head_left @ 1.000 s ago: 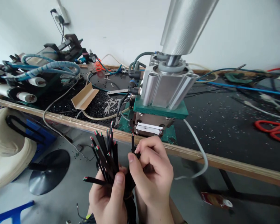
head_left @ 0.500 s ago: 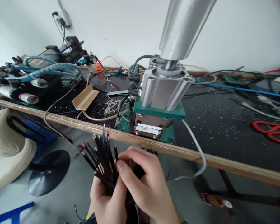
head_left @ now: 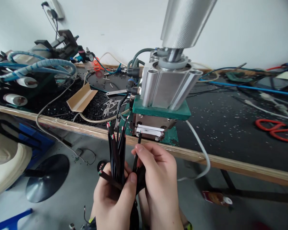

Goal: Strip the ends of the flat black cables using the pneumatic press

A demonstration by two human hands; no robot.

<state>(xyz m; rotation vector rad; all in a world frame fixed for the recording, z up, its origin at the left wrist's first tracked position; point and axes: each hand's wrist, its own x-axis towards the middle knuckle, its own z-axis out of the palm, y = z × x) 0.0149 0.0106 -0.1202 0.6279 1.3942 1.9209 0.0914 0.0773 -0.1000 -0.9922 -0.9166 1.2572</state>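
Note:
A bundle of black cables [head_left: 116, 153] is wrapped in my left hand [head_left: 115, 195]. Red, white and green wire ends show at their tips, which point up and fan apart. Between thumb and fingers, my right hand [head_left: 156, 179] pinches a single black cable [head_left: 138, 145], set off to the right of the bundle. Its tip is just in front of the white slot plates on the pneumatic press [head_left: 162, 129]; I cannot tell whether it touches them. Above the slot sit a green plate [head_left: 162, 108] and a silver cylinder block [head_left: 168, 84].
On the bench [head_left: 220, 115] lie red-handled scissors [head_left: 276, 129], a folded cardboard piece [head_left: 81, 97], grey scraps [head_left: 110, 107] and black bits. Another machine with blue hoses [head_left: 43, 68] stands at left. A grey hose [head_left: 201, 150] hangs over the wooden edge. A cream chair [head_left: 12, 159] is at lower left.
My right hand has drawn one cable away from the bundle and raised it up to the press slot. The bundle in my left hand now stands more upright. The view has shifted slightly.

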